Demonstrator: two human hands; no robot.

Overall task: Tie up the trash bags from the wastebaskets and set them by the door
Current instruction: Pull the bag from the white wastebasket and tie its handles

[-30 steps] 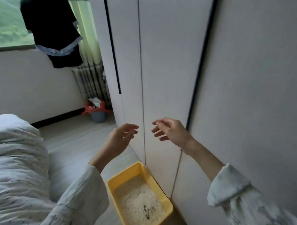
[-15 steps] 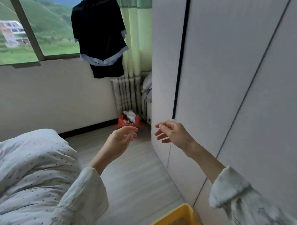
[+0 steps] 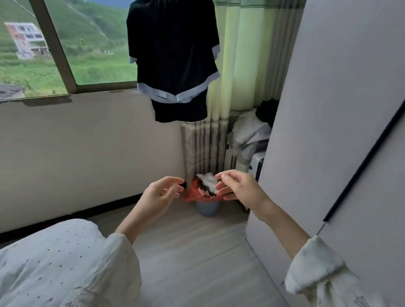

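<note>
Crinkly glossy red plastic bag (image 3: 191,192) lines a smooth matt blue plastic wastebasket (image 3: 208,208).

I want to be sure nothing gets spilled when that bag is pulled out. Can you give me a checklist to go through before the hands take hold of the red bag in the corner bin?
1. Both hands free: ok. The left hand and right hand hold nothing, fingers loosely curled.
2. Hands at the bag: not ok. They are raised in front of the red plastic trash bag, and seem well short of it.
3. Bag rim reachable: ok. It folds over the small blue-grey wastebasket.
4. Contents below rim: not ok. White crumpled paper sticks up.
5. Floor path: ok. The pale wood floor shows no obstacles.
6. Bag tears: cannot tell.
</note>
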